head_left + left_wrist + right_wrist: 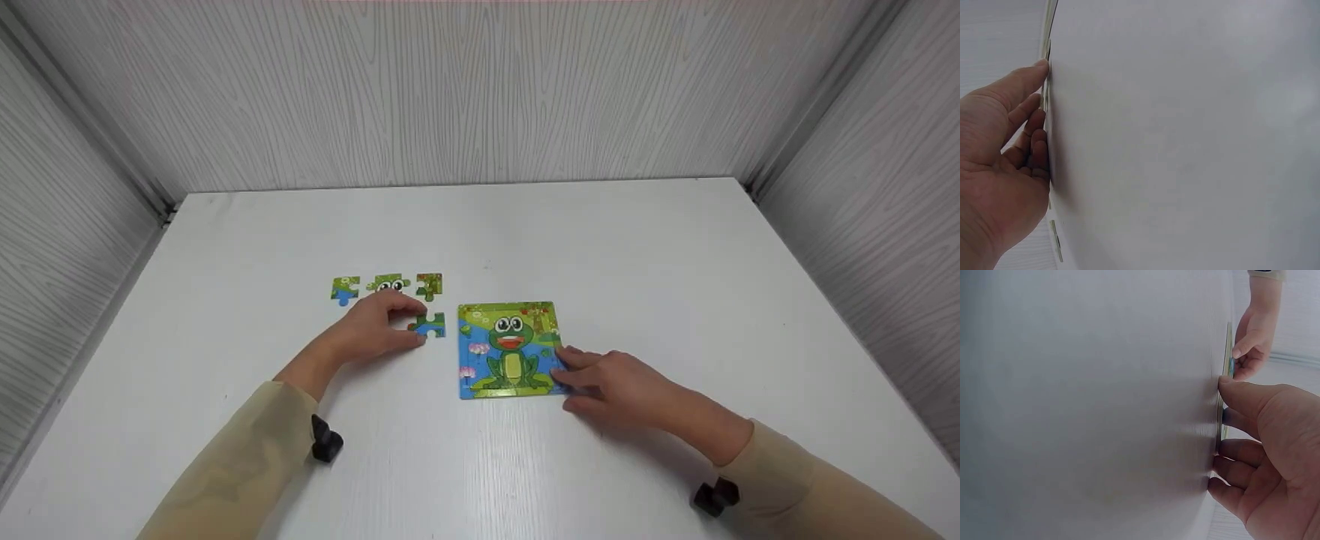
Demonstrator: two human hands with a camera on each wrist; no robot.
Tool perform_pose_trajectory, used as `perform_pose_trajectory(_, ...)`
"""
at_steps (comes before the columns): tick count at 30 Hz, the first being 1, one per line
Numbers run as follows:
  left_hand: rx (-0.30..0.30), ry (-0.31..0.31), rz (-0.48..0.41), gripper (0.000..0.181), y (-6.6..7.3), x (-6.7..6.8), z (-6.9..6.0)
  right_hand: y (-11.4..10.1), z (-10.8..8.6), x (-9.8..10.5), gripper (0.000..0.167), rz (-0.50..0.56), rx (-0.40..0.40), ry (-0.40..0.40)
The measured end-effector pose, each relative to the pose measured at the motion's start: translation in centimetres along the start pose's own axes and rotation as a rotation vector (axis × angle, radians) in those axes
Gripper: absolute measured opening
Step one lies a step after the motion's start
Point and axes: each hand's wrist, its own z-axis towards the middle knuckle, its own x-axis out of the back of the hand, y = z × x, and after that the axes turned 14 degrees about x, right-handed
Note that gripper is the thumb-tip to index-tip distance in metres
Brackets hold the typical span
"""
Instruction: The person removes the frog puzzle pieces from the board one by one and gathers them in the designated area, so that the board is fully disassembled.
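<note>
In the head view, a square frog puzzle board (513, 366) lies flat on the table. The right hand (630, 386) rests at its right edge, fingertips touching the border and thumb near the lower right corner. To the board's left, the left hand (375, 330) pinches a green and blue puzzle piece (437, 325) between thumb and forefinger, low at the table. The left wrist view shows the left hand (1010, 129) with its fingertips down at the surface; the piece cannot be made out there. Seen from the right wrist, the right hand (1269, 444) touches the thin board edge.
Behind the left hand lie a blue and green piece (343, 288), a piece with frog eyes (389, 283), partly covered by the hand, and a piece with a tree (432, 285). Pale wood-grain panels (480, 90) stand at the back and both sides of the white table (480, 232).
</note>
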Motion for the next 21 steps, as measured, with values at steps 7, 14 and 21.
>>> perform_pose_trajectory(7,0.017,0.0,0.001,0.049,0.1,0.0,-0.1,-0.2,0.0,0.1,0.05,0.016,-0.018,-0.008)
perform_pose_trajectory(14,0.055,-0.006,-0.022,0.051,0.4,0.2,0.0,-0.2,-0.1,0.3,0.05,0.01,-0.035,-0.019)
perform_pose_trajectory(21,-0.002,-0.006,-0.047,0.049,2.0,0.4,-0.2,-0.3,0.0,0.3,0.05,0.025,-0.037,-0.029)
